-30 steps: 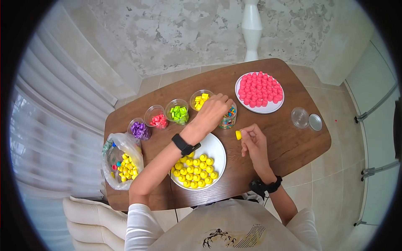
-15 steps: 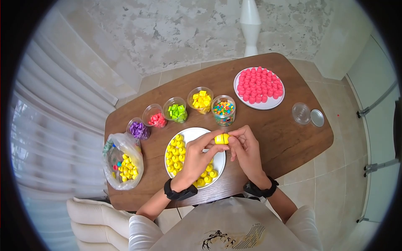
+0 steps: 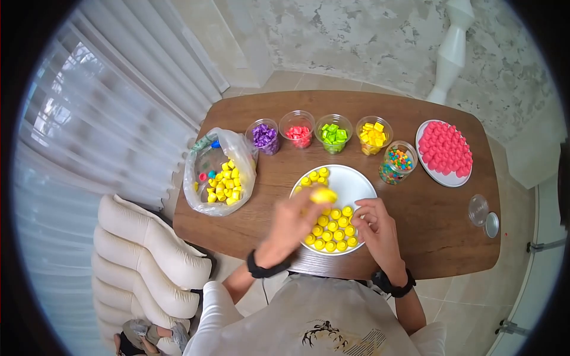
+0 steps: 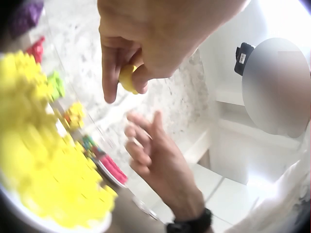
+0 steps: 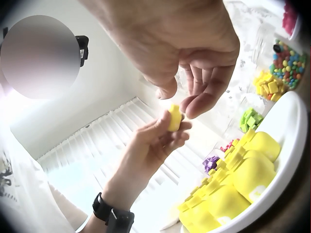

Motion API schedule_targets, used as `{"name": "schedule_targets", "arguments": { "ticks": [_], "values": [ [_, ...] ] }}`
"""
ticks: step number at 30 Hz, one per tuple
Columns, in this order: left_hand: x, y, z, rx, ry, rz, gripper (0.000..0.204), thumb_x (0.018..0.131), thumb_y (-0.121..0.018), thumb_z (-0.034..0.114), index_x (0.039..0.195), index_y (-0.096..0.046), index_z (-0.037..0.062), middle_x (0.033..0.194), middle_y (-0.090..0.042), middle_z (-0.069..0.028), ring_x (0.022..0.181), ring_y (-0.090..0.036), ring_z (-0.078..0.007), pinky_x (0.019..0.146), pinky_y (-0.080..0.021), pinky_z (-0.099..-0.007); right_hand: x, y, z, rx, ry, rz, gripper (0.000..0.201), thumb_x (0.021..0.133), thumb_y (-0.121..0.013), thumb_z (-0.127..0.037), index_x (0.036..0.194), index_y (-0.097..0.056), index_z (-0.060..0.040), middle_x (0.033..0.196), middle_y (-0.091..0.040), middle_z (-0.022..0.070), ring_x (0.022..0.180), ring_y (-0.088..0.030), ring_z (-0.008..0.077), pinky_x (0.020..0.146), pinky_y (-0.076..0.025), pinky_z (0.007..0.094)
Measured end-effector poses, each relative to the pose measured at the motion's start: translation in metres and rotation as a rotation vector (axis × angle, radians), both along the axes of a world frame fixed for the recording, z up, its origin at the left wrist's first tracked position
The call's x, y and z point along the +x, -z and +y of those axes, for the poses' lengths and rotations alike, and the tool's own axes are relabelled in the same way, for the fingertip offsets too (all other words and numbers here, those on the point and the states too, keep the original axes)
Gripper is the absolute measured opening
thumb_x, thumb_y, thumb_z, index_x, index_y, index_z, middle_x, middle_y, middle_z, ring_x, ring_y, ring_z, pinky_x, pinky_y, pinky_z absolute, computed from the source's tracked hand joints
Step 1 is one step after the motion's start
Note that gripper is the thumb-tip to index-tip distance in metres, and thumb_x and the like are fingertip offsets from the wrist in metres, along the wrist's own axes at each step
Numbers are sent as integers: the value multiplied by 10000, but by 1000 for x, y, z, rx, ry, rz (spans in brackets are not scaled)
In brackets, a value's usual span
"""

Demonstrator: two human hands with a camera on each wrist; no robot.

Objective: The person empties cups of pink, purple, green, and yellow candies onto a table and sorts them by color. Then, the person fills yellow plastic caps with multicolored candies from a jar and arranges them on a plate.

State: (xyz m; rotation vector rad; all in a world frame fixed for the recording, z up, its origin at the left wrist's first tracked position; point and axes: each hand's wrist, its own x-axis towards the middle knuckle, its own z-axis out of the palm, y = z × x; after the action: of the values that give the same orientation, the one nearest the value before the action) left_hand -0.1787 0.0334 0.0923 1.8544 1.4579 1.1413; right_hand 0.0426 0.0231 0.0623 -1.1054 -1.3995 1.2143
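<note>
My left hand (image 3: pixel 291 222), blurred, pinches a small yellow capsule (image 3: pixel 323 196) between thumb and fingers over the white plate (image 3: pixel 362 184). The right wrist view shows the capsule (image 5: pixel 175 118) with a narrow knobbed end pointing up. At the plate's right edge is my right hand (image 3: pixel 380 234), its fingers loosely bent and holding nothing; it also shows in the left wrist view as an empty hand (image 4: pixel 167 165). Standing on the plate are several similar yellow capsules (image 3: pixel 332 225), some hidden behind the left hand.
Behind the plate stand cups of purple (image 3: pixel 264 136), red (image 3: pixel 298 129), green (image 3: pixel 333 133) and yellow wrapped pieces (image 3: pixel 373 135), plus a jar of coloured candies (image 3: pixel 399 161). A plastic bag (image 3: pixel 221 172) holds yellow parts. At right are a plate of pink capsules (image 3: pixel 445 153) and a lid (image 3: pixel 491 225).
The left hand went from the candy jar to the yellow piece in the right hand, then carried the capsule left over the plate. The right hand has let go. The head view has turned left.
</note>
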Motion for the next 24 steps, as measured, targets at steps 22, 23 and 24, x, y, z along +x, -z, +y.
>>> {"name": "schedule_targets", "arguments": {
  "ticks": [22,23,24],
  "values": [
    [-14,1,9,61,214,-9,74,926,-741,34,982,-764,-8,987,-747,-122,921,-709,-238,833,-555,-335,36,12,-21,-34,-18,-313,161,998,-705,-131,1065,-588,-43,817,-694,50,636,-665,149,576,-526,302],
    [3,2,5,1,321,-42,133,923,-761,67,1032,-754,-9,1027,-747,-124,914,-716,-236,835,-559,-329,38,5,-19,-33,-8,-317,161,998,-705,-131,1065,-588,-43,817,-694,50,636,-665,149,576,-526,302],
    [17,-1,3,-122,413,-99,255,915,-785,106,1139,-727,-1,1067,-740,-135,896,-723,-250,830,-565,-340,39,-3,-18,-122,-11,-102,147,1013,-687,-109,1075,-584,-24,824,-682,45,641,-634,105,569,-509,269]
  ]
}}
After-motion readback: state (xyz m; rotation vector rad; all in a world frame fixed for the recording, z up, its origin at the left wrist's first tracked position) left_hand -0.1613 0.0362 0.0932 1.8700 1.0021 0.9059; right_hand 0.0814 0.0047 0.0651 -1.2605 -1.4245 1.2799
